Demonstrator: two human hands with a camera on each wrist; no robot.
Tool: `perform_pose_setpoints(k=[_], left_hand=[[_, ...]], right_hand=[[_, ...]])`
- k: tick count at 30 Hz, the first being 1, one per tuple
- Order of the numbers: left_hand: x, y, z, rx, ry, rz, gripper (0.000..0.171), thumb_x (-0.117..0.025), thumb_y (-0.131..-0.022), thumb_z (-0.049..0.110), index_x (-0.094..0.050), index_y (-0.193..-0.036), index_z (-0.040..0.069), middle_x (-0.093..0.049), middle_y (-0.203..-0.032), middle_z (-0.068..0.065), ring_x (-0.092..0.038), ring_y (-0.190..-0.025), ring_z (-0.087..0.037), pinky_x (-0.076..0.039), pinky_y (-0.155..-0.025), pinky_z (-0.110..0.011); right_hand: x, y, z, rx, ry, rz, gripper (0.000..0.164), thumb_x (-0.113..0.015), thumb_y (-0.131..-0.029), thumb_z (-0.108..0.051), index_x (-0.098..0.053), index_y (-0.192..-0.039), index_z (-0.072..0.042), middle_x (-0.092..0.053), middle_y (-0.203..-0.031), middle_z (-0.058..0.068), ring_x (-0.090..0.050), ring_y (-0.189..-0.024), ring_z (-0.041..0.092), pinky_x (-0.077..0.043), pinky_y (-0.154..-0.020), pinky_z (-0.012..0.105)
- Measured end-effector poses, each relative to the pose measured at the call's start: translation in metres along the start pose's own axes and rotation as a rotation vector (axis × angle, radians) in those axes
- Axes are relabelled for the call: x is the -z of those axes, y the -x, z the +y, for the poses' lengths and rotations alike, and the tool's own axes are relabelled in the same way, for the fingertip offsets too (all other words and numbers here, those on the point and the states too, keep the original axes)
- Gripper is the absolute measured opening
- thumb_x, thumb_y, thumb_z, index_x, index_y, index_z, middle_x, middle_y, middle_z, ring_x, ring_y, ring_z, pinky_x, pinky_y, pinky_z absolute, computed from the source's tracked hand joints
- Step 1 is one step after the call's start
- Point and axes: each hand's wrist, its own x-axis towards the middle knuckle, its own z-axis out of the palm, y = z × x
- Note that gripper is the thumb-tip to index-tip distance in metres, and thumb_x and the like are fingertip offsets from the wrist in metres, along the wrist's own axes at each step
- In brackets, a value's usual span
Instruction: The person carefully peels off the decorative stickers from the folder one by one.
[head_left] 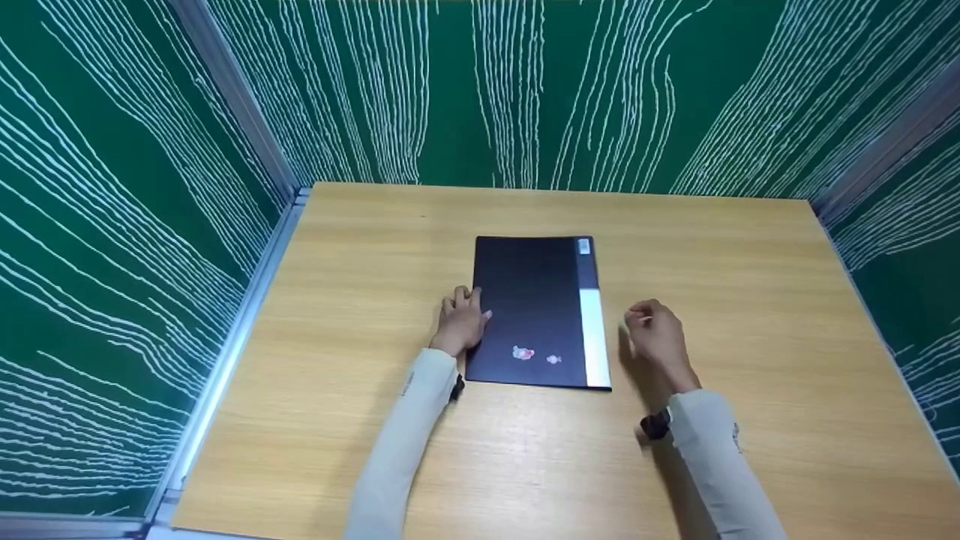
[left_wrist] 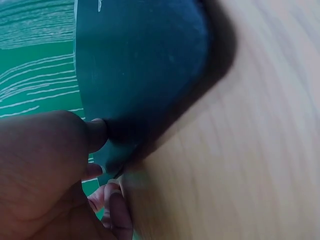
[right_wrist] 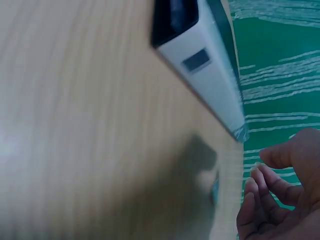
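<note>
A black file folder lies closed on the wooden table, with a white strip along its right-hand spine and two small stickers near the bottom. My left hand is at its left edge. The left thumb lies over the cover, and in the left wrist view the fingers are curled at the edge, pinching it. To the right of the spine, apart from the folder, is my right hand. Its fingers are loosely bent with the thumb near them, and nothing shows between them.
The wooden table extends around the folder on all sides. Green panels with wavy white lines stand behind and at both sides, joined by metal posts. A tiny teal item shows within the right hand's shadow.
</note>
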Motion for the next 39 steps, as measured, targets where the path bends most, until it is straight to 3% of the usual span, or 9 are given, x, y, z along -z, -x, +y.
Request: perform_pose_setpoints(k=[6,15,25,34,39], left_hand=[[0.005,0.006,0.004,0.012,0.021,0.035,0.057,-0.041,-0.107,0.035,-0.029,-0.153,0.004,-0.03,-0.15,-0.022,-0.034,-0.132,-0.042,-0.032,-0.109,-0.048],[0.004,0.008,0.004,0.043,0.034,0.023,0.057,-0.04,-0.107,0.036,-0.028,-0.155,0.007,-0.027,-0.153,-0.02,-0.034,-0.133,-0.043,-0.033,-0.112,-0.048],[0.005,0.009,0.004,0.04,0.029,0.024,0.057,-0.041,-0.107,0.035,-0.028,-0.154,0.006,-0.028,-0.152,-0.021,-0.036,-0.131,-0.044,-0.034,-0.111,-0.049],[-0.001,0.004,0.001,0.029,0.062,0.031,0.059,-0.041,-0.107,0.035,-0.026,-0.155,0.005,-0.026,-0.154,-0.022,-0.031,-0.134,-0.044,-0.031,-0.112,-0.05],[-0.003,0.004,0.0,0.031,0.047,0.041,0.059,-0.041,-0.106,0.037,-0.027,-0.154,0.005,-0.028,-0.152,-0.022,-0.033,-0.132,-0.044,-0.033,-0.111,-0.049]], right_hand=[[-0.005,-0.006,-0.016,0.037,-0.006,-0.045,0.026,-0.054,-0.098,-0.014,-0.061,-0.113,0.005,-0.065,-0.107,0.021,-0.061,-0.091,0.028,-0.048,-0.071,0.026],[-0.018,-0.013,-0.032,0.084,0.024,-0.097,0.024,-0.054,-0.098,-0.013,-0.061,-0.112,0.005,-0.067,-0.105,0.022,-0.065,-0.094,0.032,-0.052,-0.079,0.037],[-0.039,-0.011,-0.052,0.128,0.035,-0.209,0.018,-0.055,-0.095,-0.009,-0.063,-0.109,0.0,-0.068,-0.101,0.016,-0.067,-0.09,0.028,-0.052,-0.068,0.03],[-0.051,-0.002,-0.066,0.221,0.072,-0.264,0.016,-0.061,-0.095,-0.01,-0.065,-0.106,0.0,-0.07,-0.101,0.017,-0.067,-0.092,0.029,-0.055,-0.081,0.044],[-0.061,0.003,-0.066,0.248,0.078,-0.301,0.016,-0.061,-0.095,-0.012,-0.066,-0.105,0.0,-0.071,-0.1,0.016,-0.068,-0.092,0.029,-0.056,-0.085,0.045]])
